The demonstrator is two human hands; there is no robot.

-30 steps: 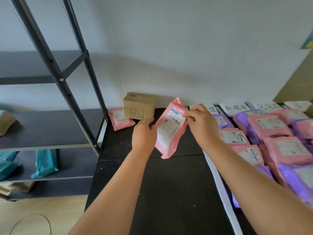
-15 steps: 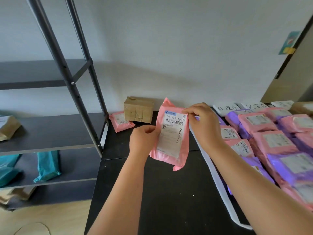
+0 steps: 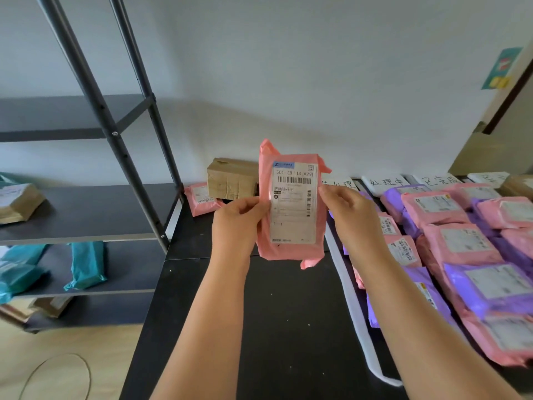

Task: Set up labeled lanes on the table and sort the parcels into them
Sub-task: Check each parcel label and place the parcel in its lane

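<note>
Above the black table (image 3: 288, 327), holds a pink parcel (image 3: 291, 255) upright in both hands, printed shipping label (image 3: 292, 203) turned toward the camera. Reaches forward with both forearms, nearly parallel, wrists lifted. Grips the parcel's left edge with the left hand (image 3: 236, 223), thumb laid on the front, fingers curled out of sight behind. Pinches the right edge with the right hand (image 3: 349, 215), thumb against the label's margin, remaining fingers wrapped round the back. Clear of the tabletop, touching nothing but the two hands.

Behind it, against the wall, a taped cardboard box (image 3: 230, 180), with a smaller pink parcel (image 3: 200, 197) just beside on the left. To the right, past a white strip (image 3: 354, 307) laid along the table, rows of pink and purple parcels (image 3: 461, 255) below handwritten paper signs (image 3: 386, 183). Further left, a dark metal shelf (image 3: 86, 212) with teal packets (image 3: 86, 264).
</note>
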